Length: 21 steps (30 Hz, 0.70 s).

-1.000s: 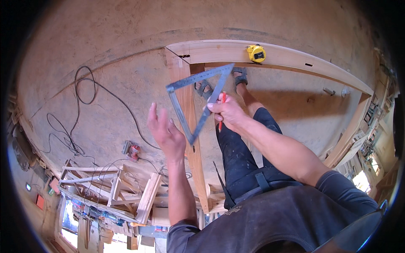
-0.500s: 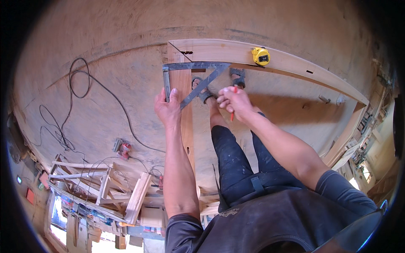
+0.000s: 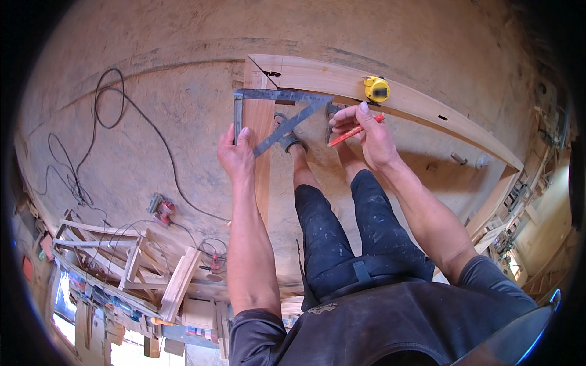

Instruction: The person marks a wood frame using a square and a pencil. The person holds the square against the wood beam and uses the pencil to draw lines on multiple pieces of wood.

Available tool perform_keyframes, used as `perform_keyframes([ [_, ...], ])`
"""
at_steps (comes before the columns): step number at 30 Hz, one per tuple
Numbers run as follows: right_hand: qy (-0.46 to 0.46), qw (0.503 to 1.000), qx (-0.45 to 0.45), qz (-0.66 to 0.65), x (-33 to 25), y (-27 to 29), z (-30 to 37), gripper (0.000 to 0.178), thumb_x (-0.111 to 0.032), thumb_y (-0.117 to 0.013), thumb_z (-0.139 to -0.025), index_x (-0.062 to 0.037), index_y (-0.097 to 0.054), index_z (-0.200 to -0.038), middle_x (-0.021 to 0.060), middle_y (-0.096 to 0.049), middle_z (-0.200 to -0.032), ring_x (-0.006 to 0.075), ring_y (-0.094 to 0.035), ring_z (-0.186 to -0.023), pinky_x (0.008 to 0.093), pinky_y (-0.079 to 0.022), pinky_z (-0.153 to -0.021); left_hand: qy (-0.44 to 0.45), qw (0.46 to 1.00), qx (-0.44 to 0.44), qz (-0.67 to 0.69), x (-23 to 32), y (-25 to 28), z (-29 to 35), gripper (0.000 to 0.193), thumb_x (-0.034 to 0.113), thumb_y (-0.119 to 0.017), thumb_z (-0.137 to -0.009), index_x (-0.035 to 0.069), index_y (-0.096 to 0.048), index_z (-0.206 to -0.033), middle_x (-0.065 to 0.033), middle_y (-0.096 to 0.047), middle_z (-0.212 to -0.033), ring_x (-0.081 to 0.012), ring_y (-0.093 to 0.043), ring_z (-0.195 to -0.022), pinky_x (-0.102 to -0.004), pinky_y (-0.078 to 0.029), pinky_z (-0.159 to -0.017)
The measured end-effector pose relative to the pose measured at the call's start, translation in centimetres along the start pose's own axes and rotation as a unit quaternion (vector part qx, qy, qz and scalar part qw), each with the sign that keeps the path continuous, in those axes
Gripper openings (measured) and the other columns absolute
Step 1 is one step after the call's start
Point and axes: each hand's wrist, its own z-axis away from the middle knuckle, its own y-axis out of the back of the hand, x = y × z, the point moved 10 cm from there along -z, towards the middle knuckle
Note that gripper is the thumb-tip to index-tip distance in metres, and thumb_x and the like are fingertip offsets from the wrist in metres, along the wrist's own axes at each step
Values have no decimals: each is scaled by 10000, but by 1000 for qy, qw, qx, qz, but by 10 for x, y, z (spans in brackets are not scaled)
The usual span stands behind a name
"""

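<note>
Over the dusty floor [image 3: 177, 91] spreads a large wooden frame [image 3: 342, 74], a dark diagonal line crossing its upper-left corner. Low at left, loose timber framing [image 3: 97, 243] is piled near a looping black cable [image 3: 162, 135]. Sandalled feet [image 3: 293, 141] stand inside the frame, partly hidden behind the metal square [image 3: 281, 94] and the right hand [image 3: 378, 145]. That triangular square lies over the frame's left board; whether it rests flat cannot be told. The left hand [image 3: 237, 155] is clamped on its left arm. A red power tool [image 3: 163, 209] sits near the cable, a yellow tape measure [image 3: 377, 89] on the top board. The right hand pinches a red pencil [image 3: 357, 130], nearly upright half a second ago, now slanting.
</note>
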Motion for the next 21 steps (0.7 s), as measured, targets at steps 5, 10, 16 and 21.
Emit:
perform_keyframes([
  [5,3,995,-7,101,-12,-6,2,550,-537,-403,-1083,-55,-668,-1055,17,-650,-867,78,-587,-777,234,-474,-698,-31,999,-4,-12,1,-1,-2,224,109,-768,-882,-48,-713,-1032,-67,-583,-824,-169,-546,-760,-307,-462,-716],
  [10,-17,994,-37,98,-18,-11,10,481,-510,-535,-1050,-50,-659,-983,3,-607,-829,59,-553,-724,212,-448,-631,-44,999,-7,-16,4,0,-2,221,101,-767,-874,-47,-708,-1026,-78,-573,-818,-189,-544,-752,-318,-460,-710],
  [16,33,986,-37,156,-31,-13,6,231,-265,-647,-1016,-48,-687,-1085,13,-676,-868,65,-606,-762,216,-499,-704,-35,999,8,-8,4,0,-1,235,97,-762,-870,-44,-715,-1052,-81,-591,-843,-191,-563,-776,-312,-467,-733],
  [21,103,969,-51,221,-55,-28,2,209,-185,-691,-949,0,-736,-1037,38,-708,-945,117,-630,-869,259,-497,-808,-17,1000,8,-12,-1,0,-1,278,118,-765,-865,-33,-725,-1095,-91,-629,-882,-200,-607,-828,-318,-488,-777],
])
